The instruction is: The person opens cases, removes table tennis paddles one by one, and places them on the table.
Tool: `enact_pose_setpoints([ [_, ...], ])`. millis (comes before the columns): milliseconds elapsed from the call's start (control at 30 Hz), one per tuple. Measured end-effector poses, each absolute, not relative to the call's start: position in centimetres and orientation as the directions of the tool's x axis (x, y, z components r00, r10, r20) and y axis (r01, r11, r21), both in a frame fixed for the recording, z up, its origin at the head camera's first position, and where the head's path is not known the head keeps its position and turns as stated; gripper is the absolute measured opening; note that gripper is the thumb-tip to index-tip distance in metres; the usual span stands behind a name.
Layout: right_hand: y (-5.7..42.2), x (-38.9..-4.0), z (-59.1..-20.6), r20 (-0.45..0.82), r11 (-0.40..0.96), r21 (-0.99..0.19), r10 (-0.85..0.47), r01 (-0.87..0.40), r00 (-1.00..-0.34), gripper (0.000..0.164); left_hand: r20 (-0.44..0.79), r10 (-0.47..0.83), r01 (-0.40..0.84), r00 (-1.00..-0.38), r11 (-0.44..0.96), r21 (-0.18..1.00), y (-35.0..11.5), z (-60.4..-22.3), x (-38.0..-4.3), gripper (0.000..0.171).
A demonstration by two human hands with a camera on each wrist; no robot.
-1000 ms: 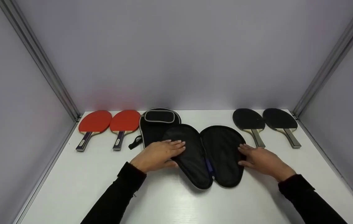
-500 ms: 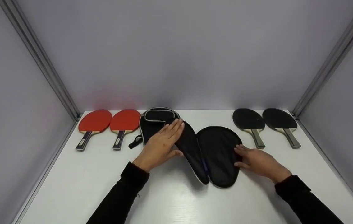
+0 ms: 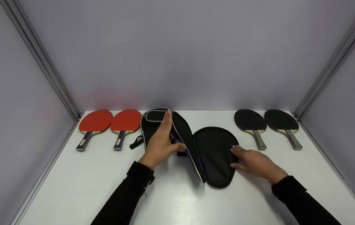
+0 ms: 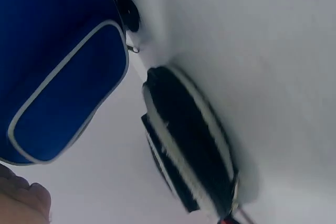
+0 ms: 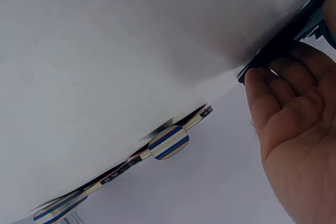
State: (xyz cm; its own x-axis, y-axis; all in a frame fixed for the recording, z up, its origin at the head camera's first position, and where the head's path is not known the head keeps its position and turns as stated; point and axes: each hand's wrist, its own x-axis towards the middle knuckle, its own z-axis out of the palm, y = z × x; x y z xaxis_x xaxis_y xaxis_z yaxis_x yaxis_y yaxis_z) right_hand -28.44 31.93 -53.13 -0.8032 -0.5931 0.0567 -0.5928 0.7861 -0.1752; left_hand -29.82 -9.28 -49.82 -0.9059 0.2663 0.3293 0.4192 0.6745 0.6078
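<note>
A table tennis racket case lies spread open on the table, its right half [image 3: 216, 156] flat with the black inside up. Its left half [image 3: 186, 131] stands tilted up along the fold. My left hand [image 3: 158, 147] touches the raised half from the left, fingers straight and thumb apart. In the left wrist view, the case's blue outer side [image 4: 68, 93] shows a pocket with pale piping. My right hand [image 3: 255, 161] rests its fingertips and thumb on the outer edge of the flat half. A second black case [image 3: 149, 129] lies behind my left hand, partly hidden.
Two red rackets [image 3: 126, 121] lie at the back left, handles toward me. Two black rackets [image 3: 249, 120] lie at the back right, beyond my right hand. A strap [image 3: 137, 142] sticks out from the second case. Grey walls [image 3: 177, 62] enclose the white table [image 3: 177, 206].
My left hand has turned upright as the case's left half swung up from nearly flat. The case and my right hand have shifted slightly left.
</note>
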Motion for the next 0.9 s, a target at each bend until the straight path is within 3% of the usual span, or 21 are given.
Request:
enact_pose_setpoints([
  [267,31.6,-28.6,-53.2,0.054,0.777,-0.183,-0.604,-0.602,-0.795,0.068,0.212,0.204,0.293,-0.956,0.593,0.75,-8.7,-49.8,-30.4,0.159],
  [600,30.6,-28.6,-53.5,0.063,0.751,-0.178,-0.636,-0.636,-0.769,0.067,0.289,0.243,0.375,-0.926,0.516,0.77,-7.4,-50.0,-31.2,0.107],
  [900,30.4,-28.5,-53.1,0.068,0.752,-0.171,-0.636,-0.637,-0.769,0.067,0.241,0.314,0.38,-0.918,0.529,0.758,-6.5,-50.8,-32.8,0.098],
])
